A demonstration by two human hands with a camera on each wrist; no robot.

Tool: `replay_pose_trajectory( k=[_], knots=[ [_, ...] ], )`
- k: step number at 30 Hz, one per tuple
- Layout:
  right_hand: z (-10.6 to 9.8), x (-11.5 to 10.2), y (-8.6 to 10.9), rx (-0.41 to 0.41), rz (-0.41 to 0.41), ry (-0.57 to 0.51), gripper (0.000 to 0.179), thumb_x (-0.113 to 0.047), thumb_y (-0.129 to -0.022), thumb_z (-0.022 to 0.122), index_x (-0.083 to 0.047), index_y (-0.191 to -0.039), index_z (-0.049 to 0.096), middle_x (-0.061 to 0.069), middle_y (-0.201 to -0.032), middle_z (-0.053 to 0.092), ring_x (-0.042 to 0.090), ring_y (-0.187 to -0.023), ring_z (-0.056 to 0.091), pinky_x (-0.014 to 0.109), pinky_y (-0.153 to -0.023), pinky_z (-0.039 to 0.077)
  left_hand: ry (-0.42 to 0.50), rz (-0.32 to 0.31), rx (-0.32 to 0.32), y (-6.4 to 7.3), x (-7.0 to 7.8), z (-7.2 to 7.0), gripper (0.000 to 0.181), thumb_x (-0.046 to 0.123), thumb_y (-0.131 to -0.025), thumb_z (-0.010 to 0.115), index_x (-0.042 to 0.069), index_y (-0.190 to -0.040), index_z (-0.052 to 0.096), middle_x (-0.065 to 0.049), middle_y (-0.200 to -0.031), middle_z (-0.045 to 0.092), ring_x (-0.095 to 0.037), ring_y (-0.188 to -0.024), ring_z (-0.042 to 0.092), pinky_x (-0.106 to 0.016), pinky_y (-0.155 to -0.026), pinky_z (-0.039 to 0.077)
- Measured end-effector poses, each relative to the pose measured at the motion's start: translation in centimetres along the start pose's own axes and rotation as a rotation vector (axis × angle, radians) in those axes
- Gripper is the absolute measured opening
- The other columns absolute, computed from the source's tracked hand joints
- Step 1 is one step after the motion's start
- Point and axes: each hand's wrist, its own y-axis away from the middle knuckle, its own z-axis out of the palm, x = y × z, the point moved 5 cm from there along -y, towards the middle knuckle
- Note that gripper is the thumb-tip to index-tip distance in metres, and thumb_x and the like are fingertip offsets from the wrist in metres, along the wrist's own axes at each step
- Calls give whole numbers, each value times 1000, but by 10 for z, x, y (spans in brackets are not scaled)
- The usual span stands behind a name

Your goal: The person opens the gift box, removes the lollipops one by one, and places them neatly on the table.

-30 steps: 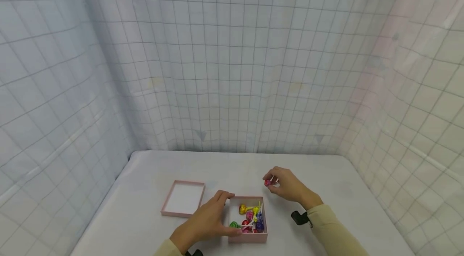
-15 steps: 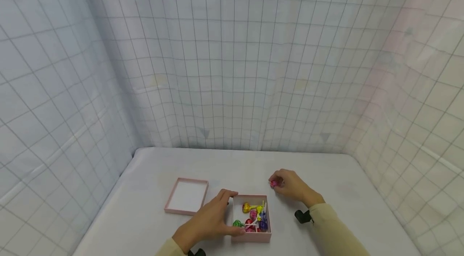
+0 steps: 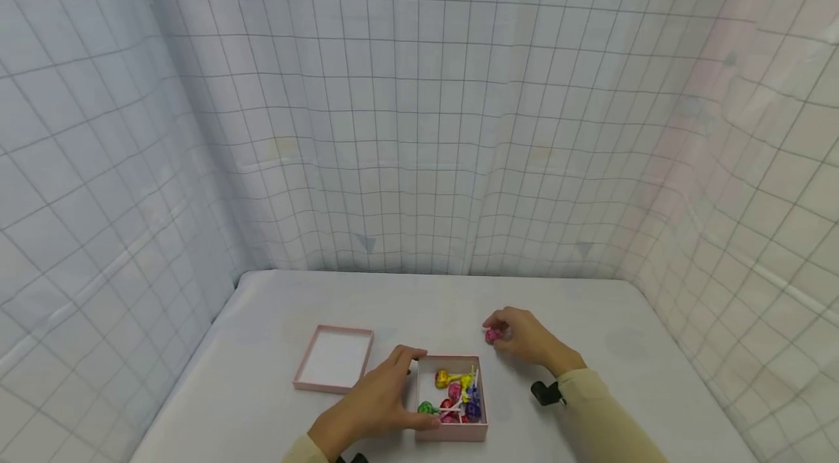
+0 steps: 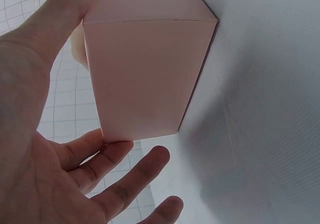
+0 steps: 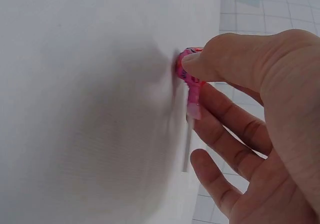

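My left hand (image 3: 375, 399) grips a small open pink box (image 3: 452, 434), thumb at the near wall and fingertips at the far one. In the left wrist view the side of the box fills the middle, two fingertips touching its edge. Inside lie several wrapped lollipops, among them a yellow one (image 3: 442, 378), a green one (image 3: 426, 408) and a dark blue one (image 3: 473, 410). Beyond the box to the right, my right hand (image 3: 527, 341) pinches a pink lollipop (image 5: 194, 94) by its head. Its white stick lies along the fingers, and the head is right at the tabletop.
To the left of the box lies its pink-rimmed lid (image 3: 334, 359), white inside facing up. Both stand on a white-covered table (image 3: 406, 303). Grid-patterned white curtains (image 3: 419, 121) enclose the back and both sides.
My right hand has lowered the pink lollipop to the tabletop, turning so more of it is hidden. The left hand stays on the box; the head view shifts slightly.
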Motion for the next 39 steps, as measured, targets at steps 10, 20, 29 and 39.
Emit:
replay_pose_trajectory(
  k=[10,20,29,39],
  knots=[
    [-13,-25,7,18,-25,61,36,-8,-103,88,-6,-137,79,9,-127,79,30,-118,75,50,-104,68,-1,-13,0,0,1,-1,114,68,-86,99,13,-171,46,-12,-166,57,-38,-138,73,-64,-113,65],
    [-19,-83,10,-67,-192,44,32,-11,-107,85,-14,-138,80,5,-129,79,29,-117,76,44,-101,69,-50,25,31,-1,2,-1,115,71,-84,99,12,-169,49,-9,-163,60,-34,-132,77,-57,-104,68],
    [3,-129,7,-274,-312,58,26,-17,-109,84,-13,-134,84,-1,-129,82,9,-120,75,33,-107,65,-97,78,53,-1,4,-5,114,73,-81,100,12,-167,54,-4,-159,63,-27,-124,80,-44,-90,70],
    [32,-145,-1,-475,-334,-11,31,-15,-104,91,-10,-133,85,-2,-127,86,-3,-102,72,13,-96,60,-45,89,19,-2,-2,-4,112,67,-82,102,13,-167,54,-2,-164,60,-28,-127,80,-43,-91,70]
  ],
)
